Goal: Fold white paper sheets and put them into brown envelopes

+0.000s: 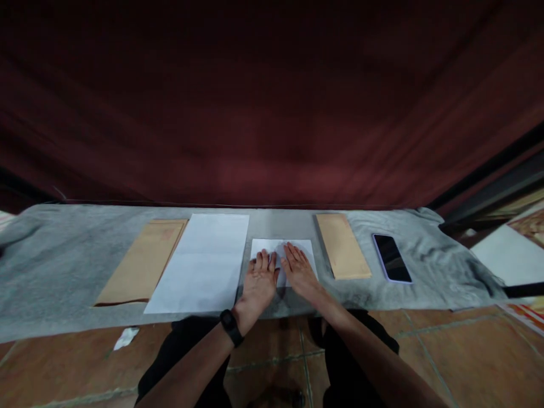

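Note:
A small white sheet of paper (302, 245), perhaps folded, lies flat on the grey cloth in front of me. My left hand (261, 276) rests palm down on its left half, fingers stretched out. On the right half my right hand (298, 267) also lies flat, its fingers extended and pointing up and to the left. Neither hand grips anything. Just left of my left hand is a larger white sheet of paper (204, 260). To the right of my right hand lies a brown envelope (342, 246). My palms and fingers cover much of the small sheet.
Brown envelopes (138, 263) lie partly under the large sheet's left side. A phone with a purple edge (391, 259) is at the right. The grey cloth (55, 272) is wrinkled, and a dark red curtain (263, 141) hangs behind it. Crumpled white paper (126, 338) lies on the tiled floor.

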The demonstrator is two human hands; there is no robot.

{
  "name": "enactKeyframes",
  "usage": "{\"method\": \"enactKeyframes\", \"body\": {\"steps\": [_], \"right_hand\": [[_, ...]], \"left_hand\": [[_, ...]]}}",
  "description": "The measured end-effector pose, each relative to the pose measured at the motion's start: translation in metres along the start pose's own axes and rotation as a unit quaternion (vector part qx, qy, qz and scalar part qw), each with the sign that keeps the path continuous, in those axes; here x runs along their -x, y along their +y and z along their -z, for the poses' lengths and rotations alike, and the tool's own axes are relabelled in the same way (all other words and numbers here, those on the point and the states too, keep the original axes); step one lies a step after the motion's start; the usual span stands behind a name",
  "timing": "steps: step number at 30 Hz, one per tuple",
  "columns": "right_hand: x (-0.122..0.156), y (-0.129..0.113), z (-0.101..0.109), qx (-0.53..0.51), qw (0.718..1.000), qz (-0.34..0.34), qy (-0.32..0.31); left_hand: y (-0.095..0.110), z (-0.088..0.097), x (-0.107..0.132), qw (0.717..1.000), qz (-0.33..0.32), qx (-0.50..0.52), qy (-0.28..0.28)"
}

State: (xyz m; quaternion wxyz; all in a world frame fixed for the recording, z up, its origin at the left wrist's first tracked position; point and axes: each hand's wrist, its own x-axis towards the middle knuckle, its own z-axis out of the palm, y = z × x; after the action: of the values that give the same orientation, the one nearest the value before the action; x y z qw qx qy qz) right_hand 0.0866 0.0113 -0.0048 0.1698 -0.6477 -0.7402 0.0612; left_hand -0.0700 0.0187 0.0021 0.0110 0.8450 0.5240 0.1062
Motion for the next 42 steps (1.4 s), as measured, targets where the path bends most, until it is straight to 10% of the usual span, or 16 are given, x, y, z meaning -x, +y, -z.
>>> {"method": "enactKeyframes", "body": {"steps": [10,42], "right_hand": [[0.000,-0.007,-0.018,0.096,0.994,0.045,0.017],[0.030,0.027,-0.005,0.093,0.983,-0.075,0.137]], "left_hand": [[0.011,-0.005,-0.042,0.997,-0.056,0.034,0.029],[-0.014,-0.015,-0.014,0.993,-0.032,0.036,0.103]]}}
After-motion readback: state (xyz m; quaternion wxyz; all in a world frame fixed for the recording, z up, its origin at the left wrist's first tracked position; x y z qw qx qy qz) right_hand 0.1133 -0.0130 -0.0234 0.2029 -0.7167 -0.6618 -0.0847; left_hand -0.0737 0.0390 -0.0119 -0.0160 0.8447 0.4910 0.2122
